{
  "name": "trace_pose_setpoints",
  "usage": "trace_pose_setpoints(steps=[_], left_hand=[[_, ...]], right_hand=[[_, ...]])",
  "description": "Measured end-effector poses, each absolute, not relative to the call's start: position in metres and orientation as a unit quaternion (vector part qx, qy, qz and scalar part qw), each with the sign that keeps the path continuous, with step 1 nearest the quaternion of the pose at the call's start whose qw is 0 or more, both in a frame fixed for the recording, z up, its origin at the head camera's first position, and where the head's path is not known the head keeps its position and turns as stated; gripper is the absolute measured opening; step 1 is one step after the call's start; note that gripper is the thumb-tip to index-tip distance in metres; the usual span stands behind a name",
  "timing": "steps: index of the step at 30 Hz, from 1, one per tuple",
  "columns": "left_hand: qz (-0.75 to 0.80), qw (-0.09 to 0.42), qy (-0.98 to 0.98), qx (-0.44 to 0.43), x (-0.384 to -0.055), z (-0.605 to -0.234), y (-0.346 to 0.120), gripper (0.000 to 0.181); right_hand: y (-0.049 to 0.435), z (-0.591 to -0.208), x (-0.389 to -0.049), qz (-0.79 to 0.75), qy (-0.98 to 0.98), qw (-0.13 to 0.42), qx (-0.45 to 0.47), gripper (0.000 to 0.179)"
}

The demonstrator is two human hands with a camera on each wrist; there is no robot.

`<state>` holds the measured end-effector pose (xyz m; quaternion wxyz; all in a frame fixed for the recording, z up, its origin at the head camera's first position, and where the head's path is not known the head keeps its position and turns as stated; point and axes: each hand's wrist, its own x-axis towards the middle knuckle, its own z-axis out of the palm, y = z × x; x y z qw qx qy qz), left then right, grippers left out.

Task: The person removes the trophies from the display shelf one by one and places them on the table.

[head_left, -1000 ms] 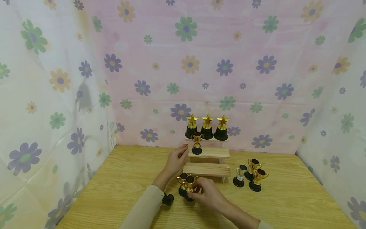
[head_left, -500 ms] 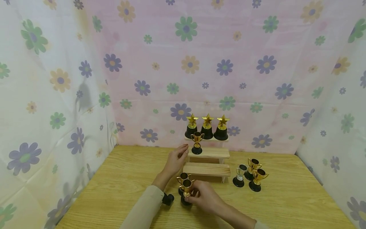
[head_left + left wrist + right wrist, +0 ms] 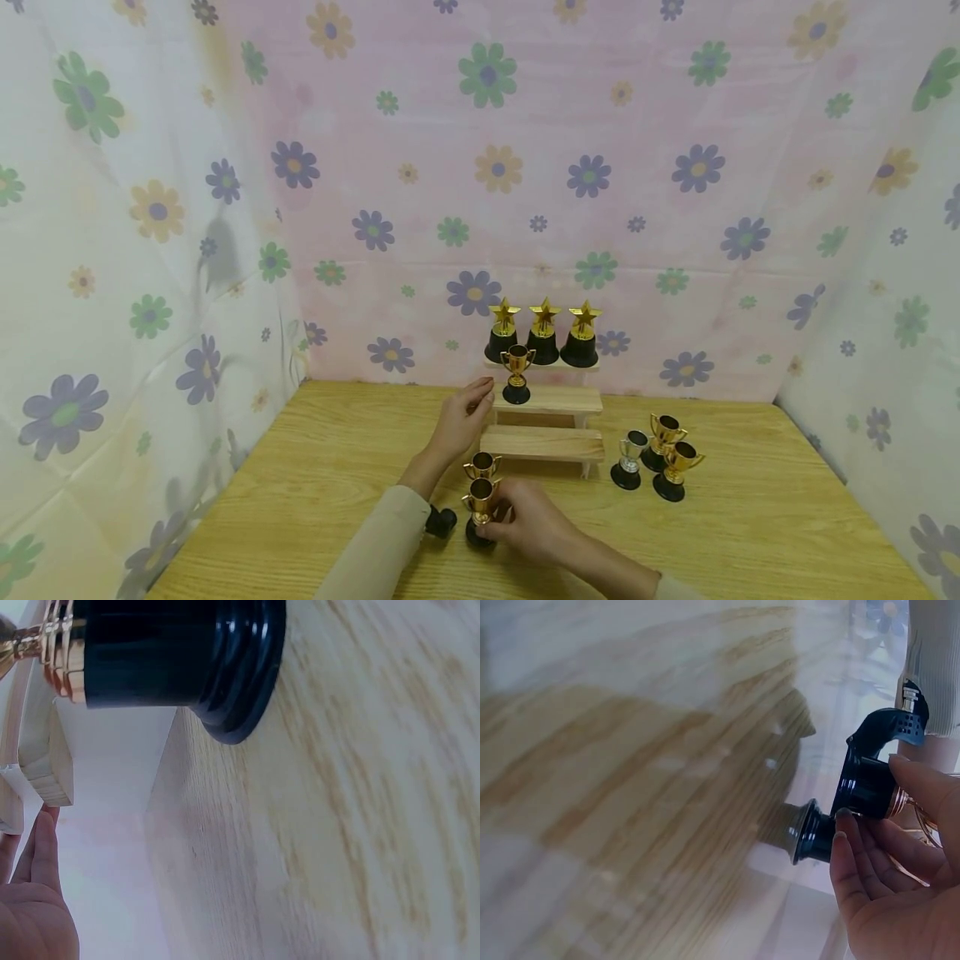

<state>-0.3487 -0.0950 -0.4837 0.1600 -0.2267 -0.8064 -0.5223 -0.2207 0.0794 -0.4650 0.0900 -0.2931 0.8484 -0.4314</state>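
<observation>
My right hand pinches a gold trophy cup with a black base. In the right wrist view, thumb and fingers close on its black base. Directly behind it stands another gold trophy cup, partly hidden. My left hand, fingers extended, touches the left end of the wooden stepped stand. In the left wrist view, the left hand's fingertips meet the stand's edge, and a trophy's black base looms close. One gold cup stands at the left of the middle step.
Three gold star trophies with black bases line the top step. On the table at the right, a silver cup stands beside two gold cups. A black device is on my left wrist. Flowered cloth hangs behind.
My right hand has moved the gold trophy cup left and slightly toward me, in front of the other gold cup. The left hand has stayed against the stand.
</observation>
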Motion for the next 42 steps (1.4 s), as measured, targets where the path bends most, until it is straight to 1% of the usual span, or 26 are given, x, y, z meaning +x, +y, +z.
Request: trace_pose_setpoints(steps=[6, 16, 31, 36, 42], left_hand=[[-0.521, 0.157, -0.808, -0.225, -0.348, -0.482, -0.094, 0.039], [-0.521, 0.157, -0.809, -0.224, -0.348, -0.482, -0.094, 0.039], [-0.527, 0.157, -0.804, -0.225, -0.347, -0.482, -0.094, 0.038], [-0.528, 0.158, -0.803, -0.227, -0.347, -0.483, -0.094, 0.038], [-0.528, 0.151, -0.805, -0.226, -0.348, -0.482, -0.095, 0.038]], right_hand=[[0.075, -0.467, -0.221, -0.423, 0.848, 0.092, -0.305, 0.013], [0.072, -0.469, -0.221, -0.431, 0.845, 0.117, -0.294, 0.013], [0.073, -0.474, -0.221, -0.446, 0.833, 0.128, -0.3, 0.012], [0.077, -0.471, -0.22, -0.442, 0.835, 0.119, -0.306, 0.014], [0.087, -0.466, -0.217, -0.436, 0.841, 0.114, -0.301, 0.021]])
